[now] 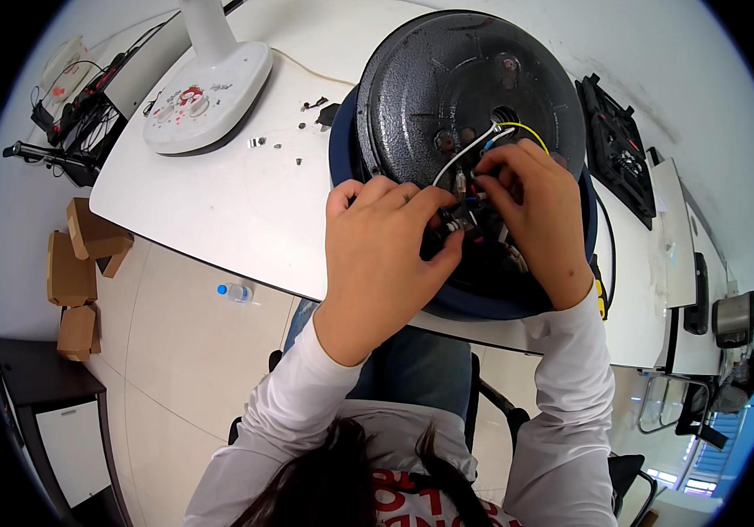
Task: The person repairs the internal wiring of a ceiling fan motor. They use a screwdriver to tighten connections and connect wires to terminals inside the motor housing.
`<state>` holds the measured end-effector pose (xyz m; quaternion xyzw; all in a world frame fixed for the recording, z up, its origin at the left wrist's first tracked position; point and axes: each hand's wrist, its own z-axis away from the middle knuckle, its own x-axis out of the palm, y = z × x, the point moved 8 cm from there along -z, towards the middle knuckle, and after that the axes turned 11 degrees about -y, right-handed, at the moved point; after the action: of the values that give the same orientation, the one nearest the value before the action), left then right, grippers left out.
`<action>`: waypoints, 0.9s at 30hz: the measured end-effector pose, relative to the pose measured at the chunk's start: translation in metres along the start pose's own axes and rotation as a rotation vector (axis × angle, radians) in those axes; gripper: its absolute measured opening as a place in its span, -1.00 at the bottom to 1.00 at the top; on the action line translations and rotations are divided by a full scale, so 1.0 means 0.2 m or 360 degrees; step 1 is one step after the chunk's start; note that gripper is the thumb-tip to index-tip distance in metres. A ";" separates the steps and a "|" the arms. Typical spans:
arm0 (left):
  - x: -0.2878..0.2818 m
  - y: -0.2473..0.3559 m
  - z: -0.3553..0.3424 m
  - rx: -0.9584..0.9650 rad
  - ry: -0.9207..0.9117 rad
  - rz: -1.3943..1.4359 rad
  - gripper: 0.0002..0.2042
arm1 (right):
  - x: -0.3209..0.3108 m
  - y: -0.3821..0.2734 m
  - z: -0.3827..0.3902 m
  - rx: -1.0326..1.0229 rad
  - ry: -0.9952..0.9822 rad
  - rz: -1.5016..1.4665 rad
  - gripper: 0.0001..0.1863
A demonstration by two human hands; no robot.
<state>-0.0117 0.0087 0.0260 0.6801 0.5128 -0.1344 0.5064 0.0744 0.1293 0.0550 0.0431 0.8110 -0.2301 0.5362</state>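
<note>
Tabletop (219, 202) runs wide L of round blue casing (340, 145), which sits at nr edge w/ tilted blk base (403, 97) & wires (459, 163) inside. L hand (386, 250) curled, R hand (535, 198) pinching, both at wiring; can't tell what's gripped. Blk toolcase (614, 145) open, R, w/ tools.

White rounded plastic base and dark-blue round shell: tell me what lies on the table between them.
The head view shows small loose pieces, some silvery, a flat black scrap and a thin beige cord.
</note>
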 end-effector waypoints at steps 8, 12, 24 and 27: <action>0.00 0.00 0.00 0.0012 -0.0020 0.0011 -0.76 | -0.06 0.06 0.14 0.0216 0.0069 -0.0443 -0.74; 0.00 0.00 0.00 -0.0006 -0.0022 0.0018 -0.75 | -0.04 0.02 0.14 0.0139 0.0051 -0.0363 -0.77; 0.00 0.01 -0.01 -0.0027 -0.0007 0.0079 -0.73 | -0.02 -0.01 0.14 0.0018 0.0092 -0.0163 -0.84; -0.01 0.01 0.00 0.0014 0.0090 0.0068 -0.77 | 0.01 -0.03 0.11 -0.0053 0.0037 -0.0188 -0.83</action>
<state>-0.0116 0.0075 0.0280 0.6966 0.5118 -0.1066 0.4915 0.0906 0.1142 0.0470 -0.0111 0.8220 -0.2473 0.5128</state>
